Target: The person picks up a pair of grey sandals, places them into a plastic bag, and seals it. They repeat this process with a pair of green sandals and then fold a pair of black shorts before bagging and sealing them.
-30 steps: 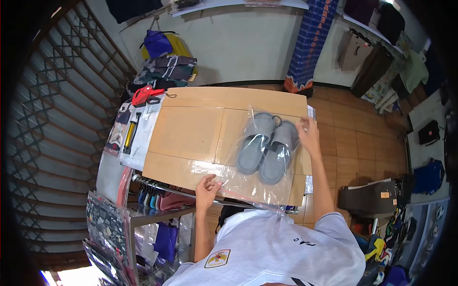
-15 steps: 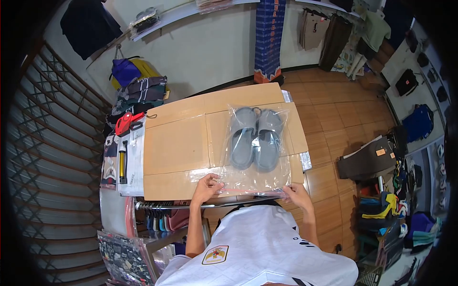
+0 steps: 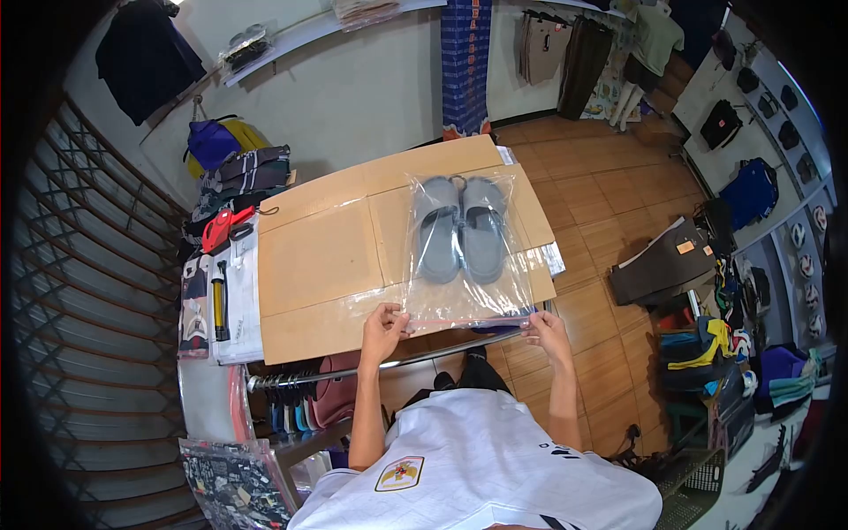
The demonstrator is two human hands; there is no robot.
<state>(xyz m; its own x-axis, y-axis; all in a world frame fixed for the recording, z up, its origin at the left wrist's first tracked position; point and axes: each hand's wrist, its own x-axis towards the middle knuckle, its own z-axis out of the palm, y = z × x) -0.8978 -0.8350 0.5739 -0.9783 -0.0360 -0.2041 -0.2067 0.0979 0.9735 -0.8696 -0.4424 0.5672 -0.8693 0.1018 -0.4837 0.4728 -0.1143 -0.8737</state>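
Note:
A pair of grey slide sandals (image 3: 461, 231) lies inside a clear plastic bag (image 3: 464, 305) on a sheet of cardboard (image 3: 318, 256). The bag's near edge, with a thin reddish strip along it, stretches between my hands. My left hand (image 3: 384, 331) pinches its left corner, and my right hand (image 3: 546, 333) pinches the right corner. The sandals sit side by side, toes away from me, with a small dark loop at their far end. Part of the bag's edge overhangs the cardboard's near side.
Left of the cardboard lie a red tool (image 3: 227, 228) and a yellow-and-black hand pump (image 3: 218, 302). A metal rail (image 3: 397, 364) with hangers (image 3: 296, 415) runs below the near edge. Folded clothes (image 3: 243, 177) are stacked at the far left; a clothes-laden display (image 3: 707, 344) stands right.
My view has shifted, so the surroundings sit differently in the picture. Both hands still hold the bag's near corners, and the bag's edge now reaches beyond the cardboard.

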